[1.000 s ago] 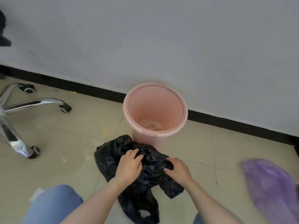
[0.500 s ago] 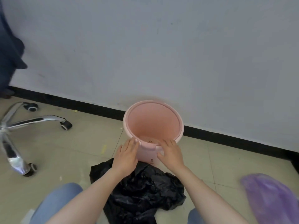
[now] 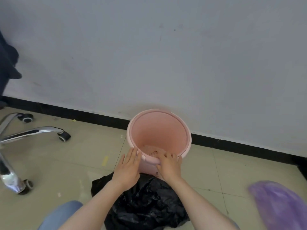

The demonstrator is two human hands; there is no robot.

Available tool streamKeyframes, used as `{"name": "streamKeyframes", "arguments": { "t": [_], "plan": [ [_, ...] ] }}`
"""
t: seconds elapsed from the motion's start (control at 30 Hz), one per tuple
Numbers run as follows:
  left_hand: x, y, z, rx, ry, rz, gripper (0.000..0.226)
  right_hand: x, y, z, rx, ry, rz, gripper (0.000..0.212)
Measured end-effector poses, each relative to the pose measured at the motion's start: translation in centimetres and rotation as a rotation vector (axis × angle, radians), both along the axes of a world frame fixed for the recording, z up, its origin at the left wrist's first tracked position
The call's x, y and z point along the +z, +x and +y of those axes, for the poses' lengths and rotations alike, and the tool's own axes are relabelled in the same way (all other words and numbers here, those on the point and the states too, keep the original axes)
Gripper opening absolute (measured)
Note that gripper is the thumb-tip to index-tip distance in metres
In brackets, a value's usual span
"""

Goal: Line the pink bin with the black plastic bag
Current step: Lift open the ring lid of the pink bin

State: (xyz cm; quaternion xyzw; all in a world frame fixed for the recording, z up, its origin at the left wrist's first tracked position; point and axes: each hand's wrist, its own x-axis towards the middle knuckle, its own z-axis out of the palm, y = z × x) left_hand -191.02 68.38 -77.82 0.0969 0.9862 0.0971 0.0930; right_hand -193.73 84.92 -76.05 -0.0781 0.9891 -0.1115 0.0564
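Note:
The pink bin (image 3: 181,125) stands upright on the tiled floor against the wall, with a little debris on its bottom. My left hand (image 3: 127,166) rests flat against the bin's near left rim, fingers stretched out. My right hand (image 3: 168,164) grips the near rim, fingers curled over the edge into the bin. The black plastic bag (image 3: 146,201) lies crumpled on the floor just in front of the bin, under my forearms, and neither hand holds it.
A chrome chair base (image 3: 25,135) with castors stands at the left. A purple bag (image 3: 280,205) lies at the lower right. A black skirting strip (image 3: 232,146) runs along the wall. My jeans-clad knee (image 3: 61,214) is at the bottom left.
Both hands let go of the black bag and moved forward onto the bin's near rim. The bag dropped to the floor. The view tilted up.

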Motion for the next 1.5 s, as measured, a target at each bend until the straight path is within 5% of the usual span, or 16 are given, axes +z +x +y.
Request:
{"name": "streamKeyframes", "arguments": {
  "t": [0.2,0.4,0.57,0.87,1.03,1.27,1.5],
  "plan": [
    [0.6,-0.4,0.7,0.012,0.120,-0.076,0.074,0.8,-1.1,0.3,0.006,-0.066,-0.077,0.034],
    [1.0,0.0,1.2,0.018,0.105,-0.111,0.081,6.0,-2.2,0.9,0.004,-0.404,-0.169,0.027],
    [1.2,0.4,0.8,-0.016,0.116,-0.102,0.077,12.4,-4.2,1.9,0.167,-0.245,-0.144,0.025],
    [2.0,0.4,-0.6,-0.061,0.072,-0.127,0.074,20.8,-11.5,3.0,0.004,-0.325,0.273,0.028],
    [2.6,0.4,-0.6,-0.068,0.053,-0.144,0.074,19.5,-14.3,2.9,-0.091,-0.020,0.565,0.026],
    [2.2,0.8,-0.5,-0.077,0.028,-0.121,0.074,17.1,-17.0,1.7,-0.193,0.163,0.249,0.072],
    [2.1,0.9,-0.4,-0.068,0.045,-0.094,0.072,18.1,-19.0,5.0,-0.130,0.214,0.125,0.070]
  ]
}}
